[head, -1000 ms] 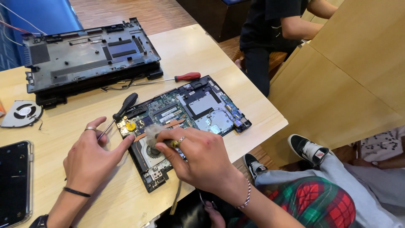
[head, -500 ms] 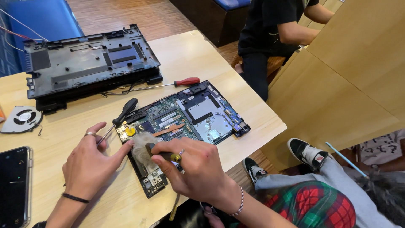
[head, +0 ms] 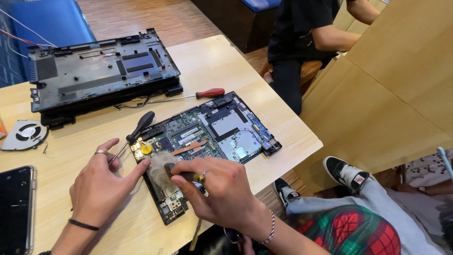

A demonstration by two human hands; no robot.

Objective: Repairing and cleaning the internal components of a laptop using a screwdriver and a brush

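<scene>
1. While the right hand [head: 222, 189] sits low in the centre of the frame, its grip is clenched around a dark-handled brush with a yellow band [head: 186, 176], whose pale bristles press on the lower left part of a green and black laptop circuit board [head: 207, 139].
2. Left of it, the left hand [head: 101, 184] rests flat on the pale wooden worktop [head: 212, 61]. Its grip is released, grasping nothing, the fingers are spread, and the thumb tip touches the board's left edge. A ring sits on one finger and a thin black band on the wrist.
3. At the lower left edge lies a black smartphone in a clear case [head: 16, 208].
4. Just above the left hand, a black-handled screwdriver [head: 137, 130] lies slanted, its handle touching the board's upper left corner.
5. At the far left edge lies a round grey cooling fan [head: 26, 134].
6. Beyond the board, a red-handled screwdriver [head: 198, 94] lies across the worktop.
7. In the upper left rests a black plastic laptop base shell [head: 99, 71], inner side up.
8. At the upper right, another person in a black shirt [head: 306, 28] sits past the worktop's far corner.
</scene>
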